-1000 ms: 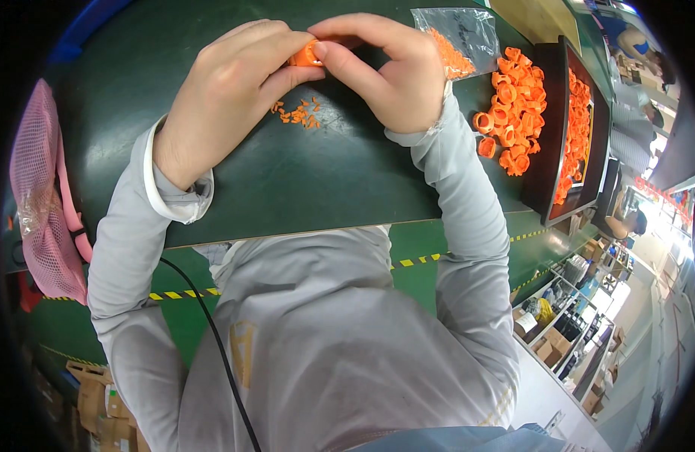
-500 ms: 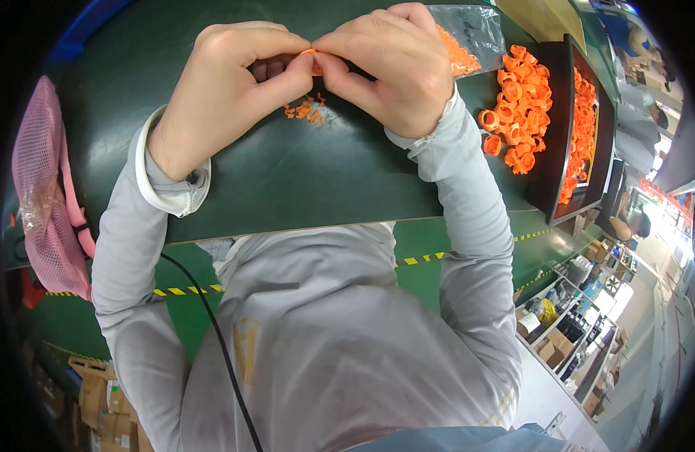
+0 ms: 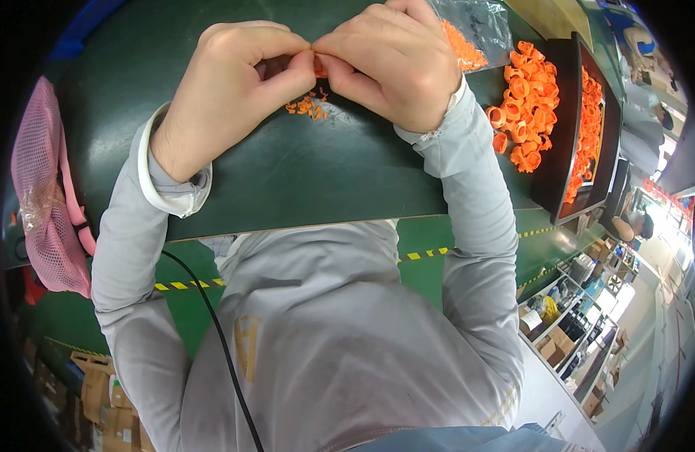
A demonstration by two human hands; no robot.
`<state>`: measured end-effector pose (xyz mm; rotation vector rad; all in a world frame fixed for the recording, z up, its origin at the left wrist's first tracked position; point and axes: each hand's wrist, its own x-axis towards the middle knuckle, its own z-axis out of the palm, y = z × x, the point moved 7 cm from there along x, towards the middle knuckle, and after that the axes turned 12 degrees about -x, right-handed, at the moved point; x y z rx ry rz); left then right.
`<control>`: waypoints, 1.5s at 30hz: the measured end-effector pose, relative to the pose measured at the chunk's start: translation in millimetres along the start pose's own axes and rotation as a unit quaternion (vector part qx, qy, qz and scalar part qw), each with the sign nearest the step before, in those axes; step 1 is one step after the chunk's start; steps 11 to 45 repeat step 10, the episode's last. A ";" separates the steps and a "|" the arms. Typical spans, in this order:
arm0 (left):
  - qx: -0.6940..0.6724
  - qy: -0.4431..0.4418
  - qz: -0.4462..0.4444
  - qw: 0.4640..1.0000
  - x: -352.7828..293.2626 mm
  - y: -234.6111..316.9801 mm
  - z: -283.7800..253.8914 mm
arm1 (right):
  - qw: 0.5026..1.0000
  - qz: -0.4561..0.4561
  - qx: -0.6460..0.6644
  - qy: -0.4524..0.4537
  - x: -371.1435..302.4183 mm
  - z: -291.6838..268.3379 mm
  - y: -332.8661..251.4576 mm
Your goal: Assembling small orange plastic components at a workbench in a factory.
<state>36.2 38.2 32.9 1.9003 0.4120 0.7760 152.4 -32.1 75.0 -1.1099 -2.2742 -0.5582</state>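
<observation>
Above the dark green table, the fingertips of both hands meet at a small orange plastic part, mostly hidden by the fingers. My left hand pinches it between thumb and index finger, and my right hand grips it from the other side. Just beneath them lie several tiny orange bits on the tabletop. Right of my right hand is a heap of orange ring-shaped plastic parts. A clear plastic bag holding small orange pieces lies partly behind that hand.
A black tray with more orange parts stands at the right. A pink mesh bag with a strap lies at the left edge. A black cable runs down my front. Farther off are shelves, cardboard boxes and other people.
My right hand has shifted slightly right and its fingers have turned a little around the orange part. My left hand stays nearly still. The view has moved slightly.
</observation>
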 end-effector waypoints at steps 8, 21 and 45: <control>-0.006 -0.010 0.004 1.000 0.3 3.4 2.2 | 0.983 0.119 0.129 -0.047 -1.3 2.4 12.4; -0.008 -0.009 0.002 1.000 0.0 2.6 1.9 | 0.980 0.129 0.145 -0.052 -2.4 3.8 14.2; -0.008 -0.009 0.002 1.000 0.0 2.6 1.9 | 0.980 0.129 0.145 -0.052 -2.4 3.8 14.2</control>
